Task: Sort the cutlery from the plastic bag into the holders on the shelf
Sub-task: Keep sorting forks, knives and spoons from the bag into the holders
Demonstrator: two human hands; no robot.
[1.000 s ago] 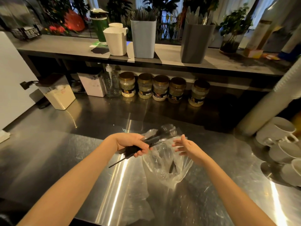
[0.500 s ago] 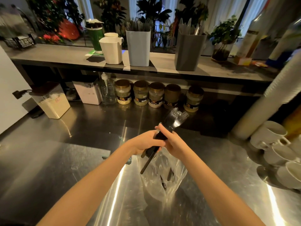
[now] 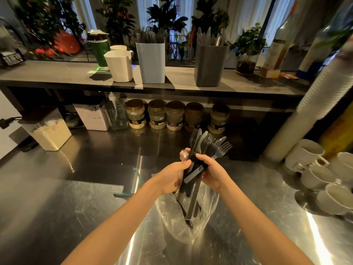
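A bunch of black and grey plastic cutlery (image 3: pixel 207 145) stands upright between my hands, forks, spoons and knives fanned at the top. My left hand (image 3: pixel 172 176) and my right hand (image 3: pixel 213 170) both grip it around the handles. Below them the clear plastic bag (image 3: pixel 206 217) lies on the steel counter with a few pieces inside. On the shelf stand a white holder (image 3: pixel 119 66), a light blue holder (image 3: pixel 151 63) with forks in it and a dark grey holder (image 3: pixel 210 66) with knives.
Under the shelf a row of jars (image 3: pixel 174 115), a pump bottle (image 3: pixel 116 113) and two storage boxes (image 3: pixel 47 130) stand. White mugs (image 3: pixel 322 175) and a long stack of cups (image 3: pixel 305 106) crowd the right side. Plants and bottles stand behind the holders.
The cutlery bunch came up out of the bag and now stands upright above it. My right hand left the bag's rim and closed on the bunch beside my left hand.
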